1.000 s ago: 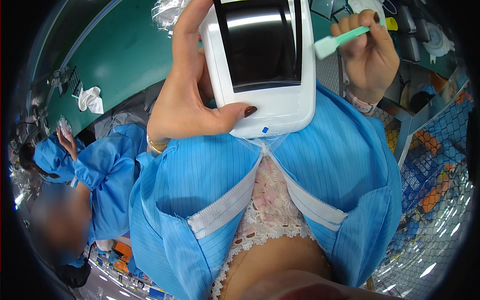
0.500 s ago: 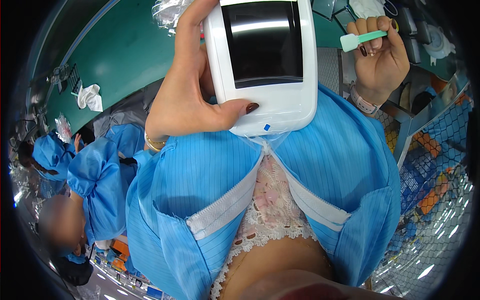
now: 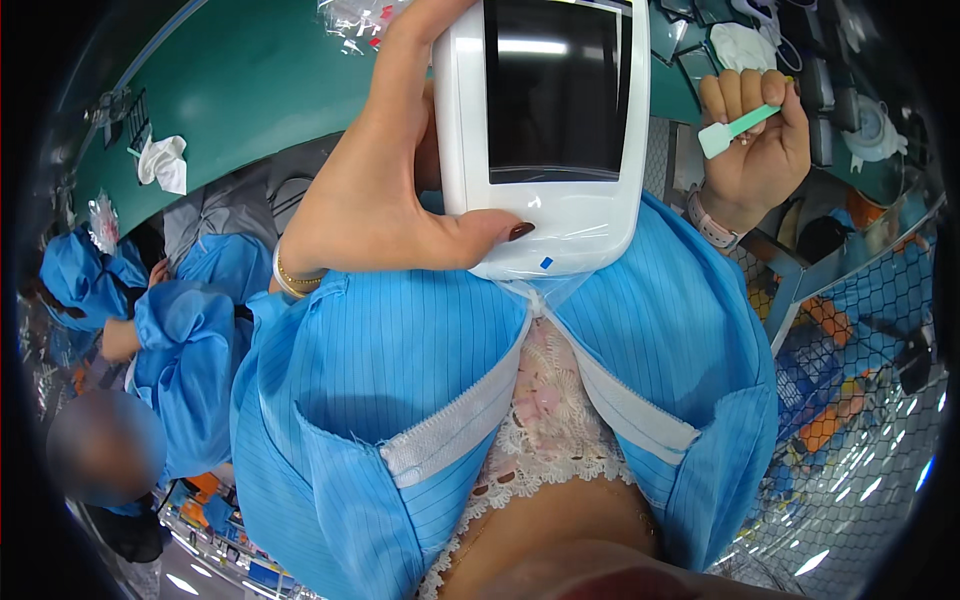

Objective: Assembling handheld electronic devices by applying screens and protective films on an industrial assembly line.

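Note:
My left hand (image 3: 390, 205) is closed around the left side of a white handheld device (image 3: 560, 215) with a dark glossy screen (image 3: 555, 110). The thumb presses on the white front below the screen, and the other fingers are hidden behind the casing. A small blue mark sits near the device's lower edge, and its top is cut off by the frame. To the right, apart from the device, my right hand (image 3: 755, 150) is closed on a green-handled cleaning swab (image 3: 740, 130). The swab's pale, flat head points left toward the device.
A green worktable (image 3: 250, 110) stretches across the back. On it lie a crumpled white tissue (image 3: 163, 163), clear plastic bits (image 3: 360, 20), a white cloth (image 3: 742, 47) and a round white part (image 3: 875, 132). People in blue smocks (image 3: 195, 370) are at the left. Wire mesh (image 3: 850, 390) stands at the right.
The device has shifted slightly right in view and turned a little in my left hand's grip. My right hand has moved lower, and the swab now tilts more steeply downward.

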A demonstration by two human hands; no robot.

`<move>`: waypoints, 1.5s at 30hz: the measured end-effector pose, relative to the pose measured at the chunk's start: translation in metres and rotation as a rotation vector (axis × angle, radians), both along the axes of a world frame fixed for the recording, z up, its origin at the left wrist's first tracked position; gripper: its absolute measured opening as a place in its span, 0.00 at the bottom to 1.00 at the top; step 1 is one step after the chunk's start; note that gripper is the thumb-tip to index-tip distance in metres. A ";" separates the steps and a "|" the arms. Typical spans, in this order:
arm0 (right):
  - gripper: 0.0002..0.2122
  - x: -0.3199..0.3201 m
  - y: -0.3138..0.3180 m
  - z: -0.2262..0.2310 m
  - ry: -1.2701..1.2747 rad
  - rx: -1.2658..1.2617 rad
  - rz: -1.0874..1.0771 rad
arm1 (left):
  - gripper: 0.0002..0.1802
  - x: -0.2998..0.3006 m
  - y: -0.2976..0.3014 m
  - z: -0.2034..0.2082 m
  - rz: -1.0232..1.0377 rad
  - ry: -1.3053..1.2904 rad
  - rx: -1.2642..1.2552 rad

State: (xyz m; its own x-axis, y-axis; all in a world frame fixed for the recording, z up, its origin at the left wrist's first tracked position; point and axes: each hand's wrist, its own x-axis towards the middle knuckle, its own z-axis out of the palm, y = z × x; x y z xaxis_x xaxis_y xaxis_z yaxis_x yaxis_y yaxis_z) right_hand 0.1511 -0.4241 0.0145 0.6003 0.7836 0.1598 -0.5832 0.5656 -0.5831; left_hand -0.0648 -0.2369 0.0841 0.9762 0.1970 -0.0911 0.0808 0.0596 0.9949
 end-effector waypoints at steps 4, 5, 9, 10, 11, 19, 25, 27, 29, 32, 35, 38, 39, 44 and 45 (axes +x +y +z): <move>0.12 0.000 0.000 0.002 0.011 -0.022 -0.007 | 0.67 0.007 -0.007 0.018 0.040 0.111 0.008; 0.12 0.001 0.000 0.002 0.009 -0.025 -0.008 | 0.67 0.007 -0.009 0.017 0.039 0.109 0.005; 0.12 0.001 0.002 0.002 0.003 -0.007 -0.008 | 0.68 0.001 -0.005 0.006 0.018 0.055 -0.012; 0.13 0.001 0.002 0.002 -0.005 -0.005 -0.004 | 0.68 0.001 -0.004 0.004 0.030 0.052 -0.075; 0.13 0.000 0.002 0.003 -0.006 -0.007 -0.007 | 0.68 0.001 -0.005 0.004 0.026 0.052 -0.076; 0.12 -0.002 0.000 0.005 0.013 -0.031 -0.034 | 0.69 0.005 -0.004 0.001 -0.015 0.047 0.024; 0.12 -0.002 0.000 0.002 0.002 -0.028 -0.028 | 0.69 0.003 -0.008 0.007 0.010 0.070 0.040; 0.12 0.001 0.001 0.000 -0.014 -0.010 -0.008 | 0.69 0.002 -0.008 0.007 0.009 0.056 0.010; 0.13 0.003 0.000 -0.003 -0.035 0.001 0.012 | 0.70 0.002 -0.010 0.006 0.030 0.067 0.087; 0.13 0.003 -0.001 -0.003 -0.051 0.009 0.017 | 0.70 0.002 -0.010 0.011 0.016 0.089 0.098; 0.13 0.002 -0.001 -0.002 -0.054 0.009 0.019 | 0.70 0.005 -0.010 0.014 0.049 0.176 0.105; 0.13 0.001 0.000 0.001 -0.045 0.014 0.018 | 0.70 0.004 -0.011 0.015 0.015 0.110 0.161; 0.13 0.001 0.000 0.001 -0.059 0.010 0.029 | 0.70 0.004 -0.010 0.014 0.013 0.109 0.160; 0.14 -0.003 0.000 0.003 -0.136 -0.023 -0.002 | 0.72 0.004 -0.009 0.002 -0.009 0.043 0.218; 0.12 -0.006 0.001 0.005 -0.125 -0.039 -0.029 | 0.72 0.005 -0.007 0.000 -0.011 0.042 0.219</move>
State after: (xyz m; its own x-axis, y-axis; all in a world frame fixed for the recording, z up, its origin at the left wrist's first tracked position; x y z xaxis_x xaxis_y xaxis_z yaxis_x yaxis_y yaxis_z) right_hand 0.1449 -0.4230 0.0200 0.6003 0.7731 0.2049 -0.4880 0.5570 -0.6720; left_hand -0.0601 -0.2441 0.0839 0.9745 0.2062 -0.0883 0.1222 -0.1581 0.9798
